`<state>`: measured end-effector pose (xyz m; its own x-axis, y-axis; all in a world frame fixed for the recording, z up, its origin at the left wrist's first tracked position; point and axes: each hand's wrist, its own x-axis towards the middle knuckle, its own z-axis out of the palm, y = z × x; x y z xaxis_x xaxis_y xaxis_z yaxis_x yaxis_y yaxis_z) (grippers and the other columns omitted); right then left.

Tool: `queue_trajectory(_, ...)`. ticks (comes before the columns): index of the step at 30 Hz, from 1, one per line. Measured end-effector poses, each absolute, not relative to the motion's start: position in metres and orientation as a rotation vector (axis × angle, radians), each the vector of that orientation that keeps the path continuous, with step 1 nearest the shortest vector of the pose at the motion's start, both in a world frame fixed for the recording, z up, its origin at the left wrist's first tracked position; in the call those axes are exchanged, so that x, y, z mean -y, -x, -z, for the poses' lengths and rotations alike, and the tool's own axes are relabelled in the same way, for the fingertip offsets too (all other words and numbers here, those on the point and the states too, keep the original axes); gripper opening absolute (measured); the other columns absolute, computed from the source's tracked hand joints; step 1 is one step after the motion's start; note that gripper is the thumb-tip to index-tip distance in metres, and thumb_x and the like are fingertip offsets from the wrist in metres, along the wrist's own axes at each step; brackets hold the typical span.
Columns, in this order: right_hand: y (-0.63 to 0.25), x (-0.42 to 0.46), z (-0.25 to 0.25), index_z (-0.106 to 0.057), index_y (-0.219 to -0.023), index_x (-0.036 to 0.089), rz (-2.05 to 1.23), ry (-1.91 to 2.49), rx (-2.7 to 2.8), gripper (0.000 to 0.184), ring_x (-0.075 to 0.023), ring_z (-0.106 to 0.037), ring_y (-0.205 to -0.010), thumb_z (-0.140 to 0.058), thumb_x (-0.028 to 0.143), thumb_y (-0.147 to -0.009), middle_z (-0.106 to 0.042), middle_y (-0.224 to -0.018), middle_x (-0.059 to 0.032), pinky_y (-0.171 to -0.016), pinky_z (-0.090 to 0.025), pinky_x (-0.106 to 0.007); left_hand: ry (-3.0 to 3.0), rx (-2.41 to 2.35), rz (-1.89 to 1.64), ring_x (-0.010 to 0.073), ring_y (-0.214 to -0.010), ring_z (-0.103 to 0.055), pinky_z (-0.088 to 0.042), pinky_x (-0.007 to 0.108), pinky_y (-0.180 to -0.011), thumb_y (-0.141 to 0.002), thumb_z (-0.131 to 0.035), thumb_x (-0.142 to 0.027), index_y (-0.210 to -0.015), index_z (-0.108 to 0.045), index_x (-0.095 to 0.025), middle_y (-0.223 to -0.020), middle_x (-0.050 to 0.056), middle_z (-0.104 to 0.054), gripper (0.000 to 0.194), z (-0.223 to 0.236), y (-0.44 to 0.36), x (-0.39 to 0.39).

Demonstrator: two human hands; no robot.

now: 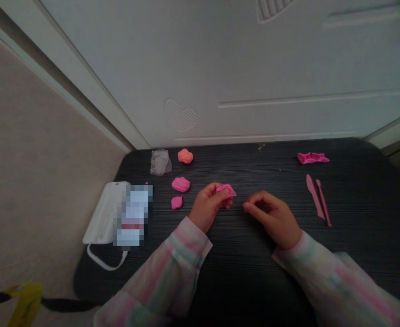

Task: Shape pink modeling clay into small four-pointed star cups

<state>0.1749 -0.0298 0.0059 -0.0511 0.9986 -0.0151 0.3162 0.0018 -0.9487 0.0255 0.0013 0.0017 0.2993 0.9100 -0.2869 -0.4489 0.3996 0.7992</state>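
My left hand [208, 205] pinches a thin, folded piece of pink modelling clay [226, 190] between thumb and fingers, above the dark table. Just to the right, my right hand [274, 219] is closed in a loose pinch, thumb and forefinger tips together; whatever is between them, if anything, is too small to make out. A gap separates the two hands. Left of my left hand lie a larger pink clay lump [181, 184] and a smaller pink clay lump [177, 202]. Behind them sits an orange clay lump [185, 156].
A pink clay knife [314, 196] and a thin pink stick tool [323, 202] lie at the right. Behind them is a crumpled pink wrapper-like piece [312, 158]. Clear plastic [161, 162], a phone [134, 215] and a white power bank [106, 212] with a cable are at the left.
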Motion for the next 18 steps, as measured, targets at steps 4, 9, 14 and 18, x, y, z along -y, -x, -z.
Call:
queue_trajectory(4,-0.175,0.027,-0.006,-0.052,-0.063,0.019,-1.020,1.392,1.522,0.021,-0.0109,-0.049,-0.057,-0.047,0.033,-0.077,-0.053,-0.059,0.0005,-0.055,-0.041,-0.025,-0.662,-0.813,-1.013,0.0068,-0.050,-0.048,-0.034,0.021,-0.049,-0.064,-0.061,-0.023,-0.066,-0.052,-0.013,-0.059,-0.001,-0.055,0.014,0.000,-0.026,-0.002)
queue_trajectory(9,-0.174,0.021,-0.006,-0.057,-0.076,0.018,-1.014,1.432,1.462,0.019,-0.0131,-0.055,-0.062,-0.048,0.035,-0.076,-0.059,-0.065,-0.0010,-0.062,-0.045,-0.027,-0.636,-0.828,-1.061,0.0064,-0.049,-0.048,-0.034,0.020,-0.049,-0.064,-0.061,-0.023,-0.066,-0.052,-0.012,-0.058,-0.001,-0.055,0.014,-0.001,-0.026,0.002)
queue_trajectory(14,-0.170,0.009,-0.015,-0.060,-0.085,0.020,-0.968,1.458,1.587,0.022,-0.0163,-0.059,-0.074,-0.051,0.036,-0.074,-0.065,-0.077,-0.0025,-0.070,-0.045,-0.031,-0.541,-0.924,-1.150,0.0063,-0.049,-0.047,-0.033,0.020,-0.048,-0.063,-0.063,-0.024,-0.064,-0.051,-0.013,-0.056,-0.002,-0.052,0.017,-0.021,0.003,0.024)
queue_trajectory(18,-0.155,-0.009,-0.022,-0.062,-0.075,0.021,-0.896,1.399,1.743,0.020,-0.0170,-0.058,-0.072,-0.056,0.038,-0.069,-0.064,-0.076,-0.0025,-0.067,-0.045,-0.032,-0.513,-1.005,-1.267,0.0068,-0.049,-0.046,-0.032,0.020,-0.045,-0.061,-0.066,-0.024,-0.067,-0.052,-0.014,-0.057,-0.002,-0.053,0.018,-0.036,0.046,0.051)
